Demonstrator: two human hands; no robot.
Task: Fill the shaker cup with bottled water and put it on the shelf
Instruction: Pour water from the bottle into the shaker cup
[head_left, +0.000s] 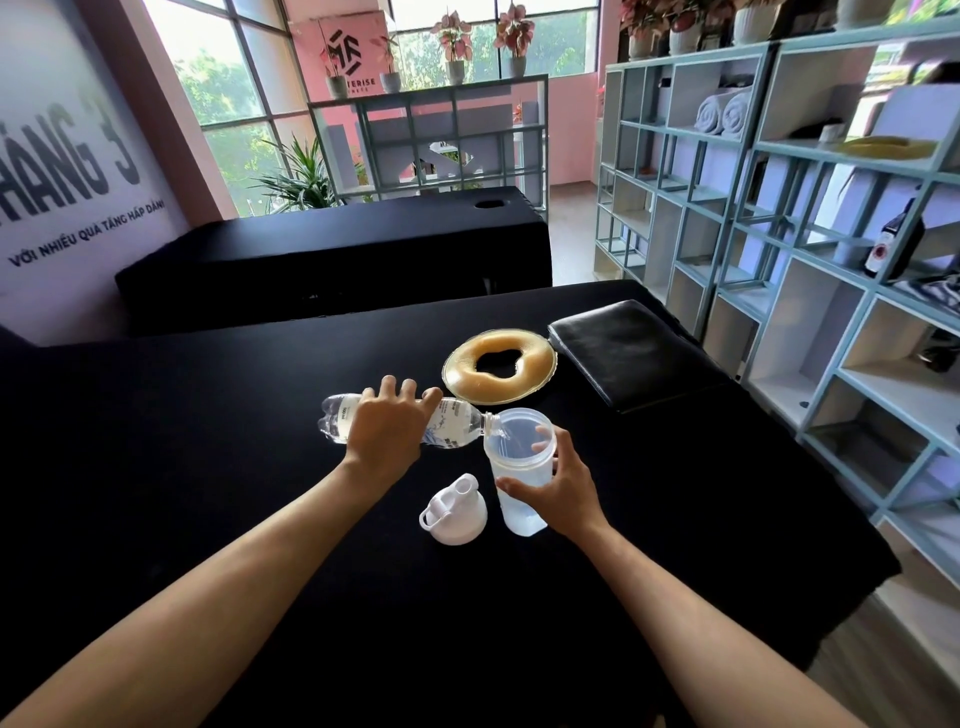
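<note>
A clear shaker cup (517, 470) stands upright on the black table (208, 441), partly filled with water. My right hand (563, 486) grips its side. My left hand (387, 426) holds a clear plastic water bottle (457, 421) tipped on its side, its mouth over the cup's rim, with water running in. The cup's white lid (454, 512) lies on the table just left of the cup. A light blue shelf unit (779, 218) stands along the right.
A tan ring-shaped gel cushion (498, 369) and a black leather pad (631, 353) lie beyond the cup. A second black table (337, 260) stands farther back. The shelves hold rolled towels (722, 114), a dark bottle (896, 241) and a yellow ring cushion (883, 145).
</note>
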